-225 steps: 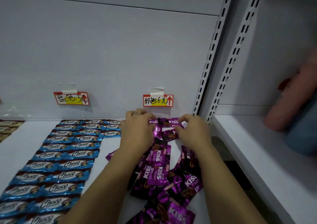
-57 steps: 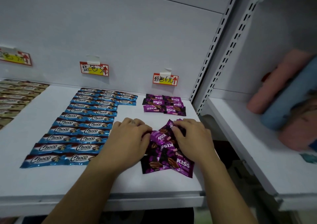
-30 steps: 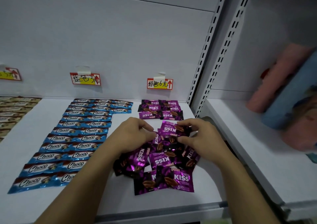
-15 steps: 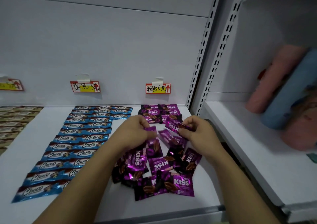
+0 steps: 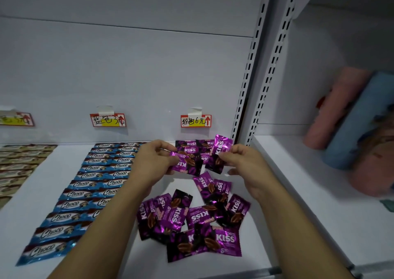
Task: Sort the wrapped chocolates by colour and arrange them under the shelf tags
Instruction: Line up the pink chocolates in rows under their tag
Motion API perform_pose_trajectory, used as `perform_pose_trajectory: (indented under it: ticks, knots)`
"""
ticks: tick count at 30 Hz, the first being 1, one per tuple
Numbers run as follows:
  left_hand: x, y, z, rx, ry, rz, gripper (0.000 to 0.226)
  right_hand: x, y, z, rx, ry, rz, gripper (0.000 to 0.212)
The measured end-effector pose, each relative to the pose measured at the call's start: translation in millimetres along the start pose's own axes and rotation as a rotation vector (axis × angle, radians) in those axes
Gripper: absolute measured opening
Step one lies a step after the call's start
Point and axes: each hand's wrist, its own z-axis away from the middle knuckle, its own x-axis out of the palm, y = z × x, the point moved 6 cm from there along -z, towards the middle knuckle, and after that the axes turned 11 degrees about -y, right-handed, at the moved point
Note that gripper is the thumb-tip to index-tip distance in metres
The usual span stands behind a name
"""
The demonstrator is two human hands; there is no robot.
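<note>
Two purple chocolates are held above the shelf (image 5: 262,231). The left hand (image 5: 152,163) pinches the left wrapper (image 5: 187,164) by its left end, long axis roughly crosswise. The right hand (image 5: 245,163) pinches the right wrapper (image 5: 220,150) at its lower end, long axis near upright. Each grip is closed on one piece only. The laid purple rows (image 5: 188,146) lie just beyond both hands, under the pink tag (image 5: 196,120). The loose pile (image 5: 191,216) lies nearer the body. Next slot is likely just in front of the rows, and the right piece needs turning flat.

You are pinching crinkly, glossy, foil-like purple wrappers (image 5: 187,164) that are catching the light; the blue wrappers (image 5: 89,184) are shining likewise. The white shelf (image 5: 17,240) is looking smooth and matt, the tags (image 5: 195,120) papery, the rolled cloths (image 5: 351,118) soft and dull
</note>
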Motion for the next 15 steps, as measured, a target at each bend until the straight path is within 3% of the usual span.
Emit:
perform_pose_trajectory:
  ticks: [3,7,15]
  knots:
    - [4.6,-1.7,-3.2,0.018,0.028,-0.054,0.017,5.7,-0.1,-6.1,0.028,-0.025,-0.091,0.011]
    - [8.2,-4.8,-2.4,0.085,0.149,-0.251,0.02,7.8,8.5,-9.1,-0.003,0.011,-0.146,0.047]
    - [16.5,-11.4,-7.0,0.101,0.135,-0.527,0.01,-8.9,27.8,-7.9,0.007,0.241,0.016,0.008]
